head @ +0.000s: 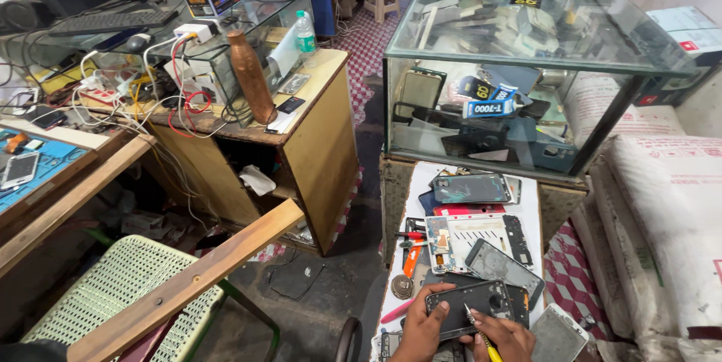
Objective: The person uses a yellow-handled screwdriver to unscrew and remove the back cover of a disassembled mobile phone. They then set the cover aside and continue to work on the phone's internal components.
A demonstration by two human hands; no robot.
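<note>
Left hand [421, 330] fingers clamped on opened dark phone body [468, 306], right hand [511, 336] fingers pinching yellow-handled screwdriver [481, 332], near white board [459, 257] of phone parts

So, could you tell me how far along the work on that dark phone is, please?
Done: several opened phones and loose panels already lie on the white board. In hand: left hand steadies the dark phone; right hand works a yellow-handled tool into it. Left: the phone remains unassembled.

left hand [423, 327] gripping opened phone [468, 307], right hand [508, 334] with screwdriver [481, 334]
</note>
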